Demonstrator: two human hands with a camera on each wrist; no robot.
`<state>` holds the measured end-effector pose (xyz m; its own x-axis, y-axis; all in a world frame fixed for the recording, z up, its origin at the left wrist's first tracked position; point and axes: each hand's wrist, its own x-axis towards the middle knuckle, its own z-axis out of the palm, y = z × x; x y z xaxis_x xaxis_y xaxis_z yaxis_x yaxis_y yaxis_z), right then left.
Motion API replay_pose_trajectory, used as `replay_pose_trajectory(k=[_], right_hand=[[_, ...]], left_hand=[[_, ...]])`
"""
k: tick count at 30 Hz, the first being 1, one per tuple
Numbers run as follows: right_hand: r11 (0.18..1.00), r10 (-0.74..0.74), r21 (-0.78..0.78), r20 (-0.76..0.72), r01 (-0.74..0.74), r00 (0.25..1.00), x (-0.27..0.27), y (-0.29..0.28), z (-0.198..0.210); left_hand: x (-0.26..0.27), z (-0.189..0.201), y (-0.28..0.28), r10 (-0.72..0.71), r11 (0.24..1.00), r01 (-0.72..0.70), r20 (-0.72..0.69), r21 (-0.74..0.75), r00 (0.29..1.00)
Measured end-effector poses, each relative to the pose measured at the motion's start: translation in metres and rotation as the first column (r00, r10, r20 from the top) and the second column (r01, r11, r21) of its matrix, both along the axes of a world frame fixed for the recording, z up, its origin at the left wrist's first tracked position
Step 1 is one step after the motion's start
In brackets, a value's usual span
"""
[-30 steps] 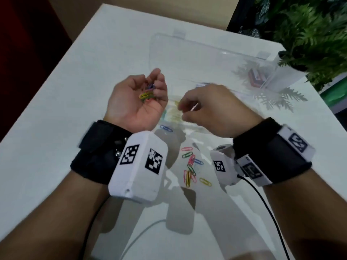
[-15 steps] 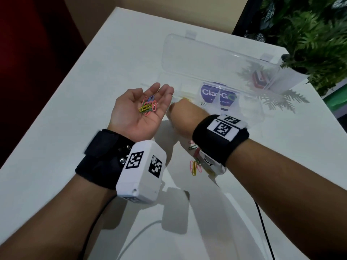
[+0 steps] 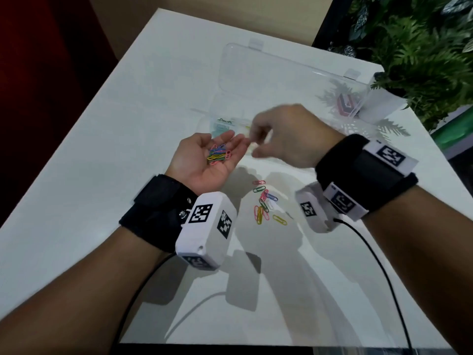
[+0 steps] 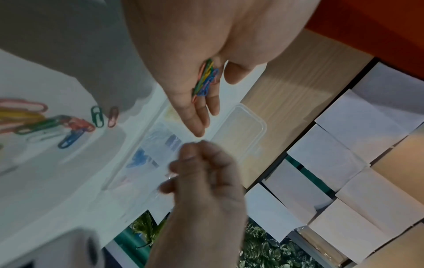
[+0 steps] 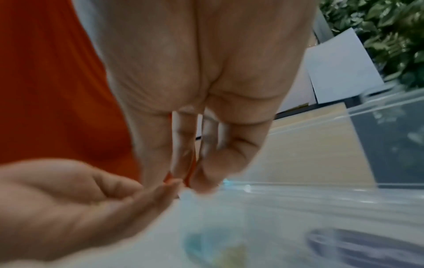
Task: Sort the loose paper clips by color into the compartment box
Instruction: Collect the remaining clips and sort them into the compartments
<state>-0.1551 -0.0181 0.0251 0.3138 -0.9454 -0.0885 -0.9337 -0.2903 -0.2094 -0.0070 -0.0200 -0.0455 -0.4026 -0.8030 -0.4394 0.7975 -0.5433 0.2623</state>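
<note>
My left hand lies palm up above the table, fingers nearly straight, with a small heap of coloured paper clips resting in the palm. My right hand is blurred and hovers just past the left fingertips with its fingers curled toward the thumb. Whether anything is pinched there I cannot tell. The clear compartment box stands open just behind both hands, green and yellow clips showing dimly inside. Several loose clips lie on the table between my wrists.
The box's clear lid lies open toward the back. A red item sits at the box's right end. A plant and a white pot stand at the back right. Cables trail across the near table.
My right hand reached down past the left hand toward the box, then rose and came back near the left fingertips. The left hand flattened out and stayed in place with its clips.
</note>
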Motion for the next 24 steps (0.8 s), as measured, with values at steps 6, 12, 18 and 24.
replay_pose_trajectory(k=[6, 12, 18, 24], right_hand=[[0.945, 0.008, 0.315, -0.280, 0.085, 0.960, -0.004, 0.031, -0.044], [0.968, 0.017, 0.245, -0.297, 0.059, 0.955, -0.002, 0.029, -0.057], [0.979, -0.038, 0.183, -0.244, 0.084, 0.969, -0.004, 0.023, -0.065], [0.977, -0.037, 0.195, -0.264, 0.091, 0.964, 0.005, 0.019, -0.060]], left_hand=[[0.000, -0.001, 0.008, 0.015, 1.000, -0.015, 0.028, 0.003, 0.999], [-0.009, 0.002, 0.015, -0.019, 1.000, 0.019, 0.048, -0.014, 0.999], [-0.015, 0.000, 0.016, -0.035, 0.999, 0.037, 0.077, -0.016, 0.996], [-0.016, -0.002, 0.014, -0.032, 0.999, 0.033, 0.112, -0.007, 0.993]])
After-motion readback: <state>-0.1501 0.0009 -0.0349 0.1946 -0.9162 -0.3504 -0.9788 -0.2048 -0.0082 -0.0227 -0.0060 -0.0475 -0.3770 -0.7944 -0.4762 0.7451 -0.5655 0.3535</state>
